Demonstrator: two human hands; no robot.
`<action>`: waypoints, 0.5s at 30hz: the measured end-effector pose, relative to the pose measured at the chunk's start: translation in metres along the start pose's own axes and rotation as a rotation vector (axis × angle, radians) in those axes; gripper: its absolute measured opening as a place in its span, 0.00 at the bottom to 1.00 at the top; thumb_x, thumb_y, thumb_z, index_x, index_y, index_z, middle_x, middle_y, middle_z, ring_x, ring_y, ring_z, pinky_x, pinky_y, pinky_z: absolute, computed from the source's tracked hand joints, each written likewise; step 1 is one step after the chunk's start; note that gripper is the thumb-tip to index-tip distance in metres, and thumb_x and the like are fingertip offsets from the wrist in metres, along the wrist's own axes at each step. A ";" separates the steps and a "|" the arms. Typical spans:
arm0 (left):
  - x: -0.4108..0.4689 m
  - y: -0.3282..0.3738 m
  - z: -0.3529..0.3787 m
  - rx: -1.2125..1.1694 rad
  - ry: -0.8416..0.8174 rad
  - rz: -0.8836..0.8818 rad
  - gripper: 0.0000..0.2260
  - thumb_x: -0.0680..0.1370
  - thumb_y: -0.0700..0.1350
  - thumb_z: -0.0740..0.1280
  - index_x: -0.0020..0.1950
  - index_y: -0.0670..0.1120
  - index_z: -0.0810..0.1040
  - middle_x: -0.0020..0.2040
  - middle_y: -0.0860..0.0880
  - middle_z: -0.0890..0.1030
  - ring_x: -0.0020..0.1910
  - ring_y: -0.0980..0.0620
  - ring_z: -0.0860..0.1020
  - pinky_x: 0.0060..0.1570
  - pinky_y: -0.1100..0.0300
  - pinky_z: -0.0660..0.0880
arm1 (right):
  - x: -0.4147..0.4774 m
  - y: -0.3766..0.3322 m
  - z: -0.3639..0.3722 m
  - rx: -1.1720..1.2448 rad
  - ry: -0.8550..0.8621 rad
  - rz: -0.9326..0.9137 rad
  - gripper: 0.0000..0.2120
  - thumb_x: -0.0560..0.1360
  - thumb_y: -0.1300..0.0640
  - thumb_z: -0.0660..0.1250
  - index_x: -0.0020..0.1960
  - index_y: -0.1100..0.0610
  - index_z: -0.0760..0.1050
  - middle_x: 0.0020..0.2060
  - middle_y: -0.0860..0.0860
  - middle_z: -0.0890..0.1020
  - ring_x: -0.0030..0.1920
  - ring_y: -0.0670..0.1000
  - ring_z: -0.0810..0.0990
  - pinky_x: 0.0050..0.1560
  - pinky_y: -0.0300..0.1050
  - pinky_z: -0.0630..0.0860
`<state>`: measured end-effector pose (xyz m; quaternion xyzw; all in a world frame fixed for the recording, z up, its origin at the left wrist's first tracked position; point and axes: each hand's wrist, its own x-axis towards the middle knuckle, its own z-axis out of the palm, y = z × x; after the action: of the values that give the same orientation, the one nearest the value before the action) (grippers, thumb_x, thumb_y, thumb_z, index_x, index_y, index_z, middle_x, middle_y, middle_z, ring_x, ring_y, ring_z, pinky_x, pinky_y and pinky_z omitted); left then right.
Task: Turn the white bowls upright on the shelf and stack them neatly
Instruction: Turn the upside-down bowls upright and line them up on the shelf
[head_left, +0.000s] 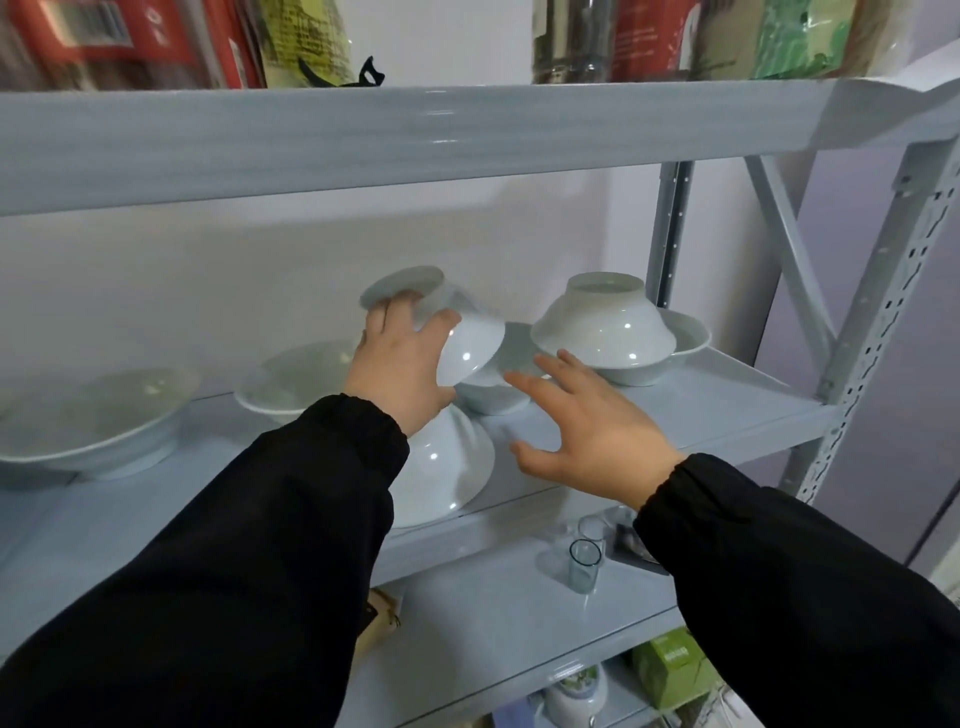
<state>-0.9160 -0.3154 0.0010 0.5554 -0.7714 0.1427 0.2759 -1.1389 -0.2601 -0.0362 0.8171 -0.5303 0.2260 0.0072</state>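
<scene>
Head view: the left hand (400, 364) is gripping a white bowl (467, 348), its fingers curling over the foot and wall. It is holding the bowl clear of the shelf (701, 410) and tilted, with the foot pointing up and to the far left and the rim dropping to the right. The right hand (592, 431) is hovering open just right of it, fingers spread and holding nothing.

Just behind and below the tilted bowl, a small bowl (488, 397) seems to be sitting upright. An inverted bowl (447, 467) is lying at the near edge, partly under the left sleeve. Farther right, a second inverted bowl (602, 322) is resting on an upright bowl (685, 343). Two more upright ones, a middle bowl (291, 379) and a wide bowl (93, 421), are sitting to the left.

The step in hand looks like the flip. It would likely go best with the right hand coming in to cup the lower rim, so both hands are sharing the glossy, slippery wall while it rolls over. Turning it in the gap between the hands keeps it off the neighbours. The left sleeve is passing close over the near inverted bowl, so a low elbow could nudge that one off the edge. Once the bowl is upright, lowering it foot first and centred into the small bowl should avoid a clink or a crooked stack.
</scene>
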 end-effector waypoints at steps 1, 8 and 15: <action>-0.002 -0.004 -0.008 -0.022 0.029 0.001 0.33 0.68 0.47 0.76 0.71 0.55 0.69 0.73 0.44 0.59 0.72 0.43 0.54 0.67 0.49 0.68 | 0.002 -0.006 -0.001 -0.001 0.008 -0.004 0.37 0.71 0.33 0.58 0.78 0.41 0.57 0.79 0.53 0.59 0.80 0.55 0.50 0.77 0.51 0.55; -0.045 -0.044 -0.068 -0.149 0.148 -0.098 0.33 0.68 0.51 0.77 0.71 0.58 0.69 0.72 0.47 0.61 0.73 0.46 0.55 0.67 0.57 0.64 | 0.024 -0.067 0.002 -0.003 0.006 -0.070 0.35 0.74 0.36 0.63 0.78 0.39 0.55 0.80 0.50 0.57 0.80 0.53 0.48 0.76 0.51 0.55; -0.109 -0.114 -0.129 -0.468 0.266 -0.387 0.31 0.66 0.50 0.79 0.65 0.63 0.71 0.66 0.53 0.67 0.59 0.72 0.64 0.56 0.80 0.61 | 0.052 -0.136 0.024 0.047 0.036 -0.170 0.35 0.72 0.35 0.63 0.77 0.40 0.59 0.78 0.52 0.61 0.80 0.54 0.51 0.77 0.52 0.58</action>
<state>-0.7492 -0.2015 0.0315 0.5897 -0.6206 -0.0223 0.5164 -0.9946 -0.2519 -0.0069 0.8550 -0.4532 0.2516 0.0167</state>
